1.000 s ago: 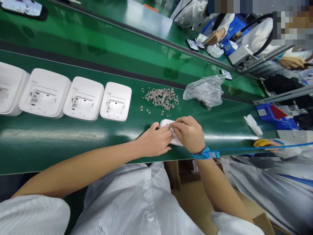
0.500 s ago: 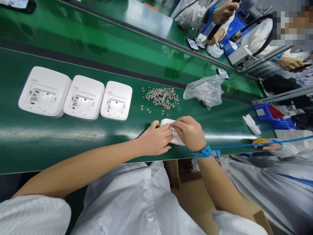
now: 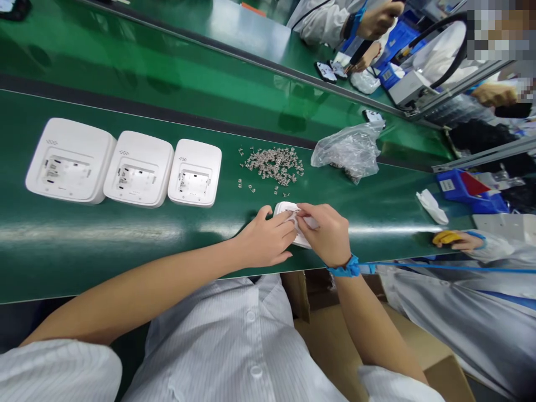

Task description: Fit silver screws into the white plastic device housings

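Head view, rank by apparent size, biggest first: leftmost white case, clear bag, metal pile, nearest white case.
1. Leftmost white case
2. Clear bag
3. Metal pile

Unranked: nearest white case, partly covered, so its full outline is unsure.

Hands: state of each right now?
Left hand: fingers on the white housing; grip can't be told.
Right hand: fingers pinched over it; anything held is hidden.

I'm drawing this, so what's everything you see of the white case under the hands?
The white case looks like smooth plastic with a rounded corner. It's at the near side of the green bench. The left hand and right hand both have fingers on it, covering much of it, so its inner parts are unclear.
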`<state>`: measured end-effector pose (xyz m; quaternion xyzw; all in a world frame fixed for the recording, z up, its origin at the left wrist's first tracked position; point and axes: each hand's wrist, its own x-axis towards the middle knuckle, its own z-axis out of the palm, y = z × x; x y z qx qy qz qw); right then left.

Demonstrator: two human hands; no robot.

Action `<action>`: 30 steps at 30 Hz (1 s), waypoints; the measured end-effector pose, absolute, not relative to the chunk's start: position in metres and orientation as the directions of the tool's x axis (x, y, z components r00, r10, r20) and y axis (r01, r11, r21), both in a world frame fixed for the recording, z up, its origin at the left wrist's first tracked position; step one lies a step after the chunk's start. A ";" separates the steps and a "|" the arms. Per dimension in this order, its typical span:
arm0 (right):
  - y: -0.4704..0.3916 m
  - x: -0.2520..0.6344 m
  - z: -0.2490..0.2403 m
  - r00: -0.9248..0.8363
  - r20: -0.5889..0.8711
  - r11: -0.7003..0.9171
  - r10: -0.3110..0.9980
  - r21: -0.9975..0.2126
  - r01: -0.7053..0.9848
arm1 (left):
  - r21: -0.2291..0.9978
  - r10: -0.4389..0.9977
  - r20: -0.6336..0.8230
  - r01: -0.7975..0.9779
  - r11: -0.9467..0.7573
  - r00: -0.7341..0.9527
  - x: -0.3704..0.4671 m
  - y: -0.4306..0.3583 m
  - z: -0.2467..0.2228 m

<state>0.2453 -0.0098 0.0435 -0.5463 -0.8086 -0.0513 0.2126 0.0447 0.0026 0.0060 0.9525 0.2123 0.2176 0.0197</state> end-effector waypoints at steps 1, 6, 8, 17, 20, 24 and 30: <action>-0.011 0.245 0.044 -0.311 0.400 0.397 0.862 -0.153 0.905 | 0.127 0.411 0.401 0.394 -0.910 0.819 0.045 0.002 0.006; -0.014 0.245 0.043 -0.311 0.444 0.411 0.840 -0.148 0.900 | 0.119 0.391 0.368 0.374 -0.920 0.844 0.045 0.002 0.009; -0.015 0.245 0.041 -0.300 0.455 0.405 0.839 -0.153 0.901 | 0.118 0.386 0.361 0.369 -0.922 0.849 0.045 0.003 0.010; -0.017 0.242 0.037 -0.338 0.528 0.442 0.779 -0.080 0.894 | 0.116 0.381 0.358 0.364 -0.924 0.852 0.045 0.003 0.012; -0.016 0.241 0.040 -0.378 0.498 0.452 0.780 -0.033 0.891 | 0.122 0.388 0.351 0.369 -0.921 0.852 0.045 0.003 0.012; -0.016 0.241 0.046 -0.497 0.386 0.515 0.777 0.064 0.855 | 0.132 0.387 0.343 0.364 -0.922 0.856 0.046 0.002 0.012; -0.008 0.248 0.053 -0.547 0.407 0.581 0.731 0.048 0.812 | 0.118 0.406 0.348 0.390 -0.913 0.845 0.046 0.002 0.013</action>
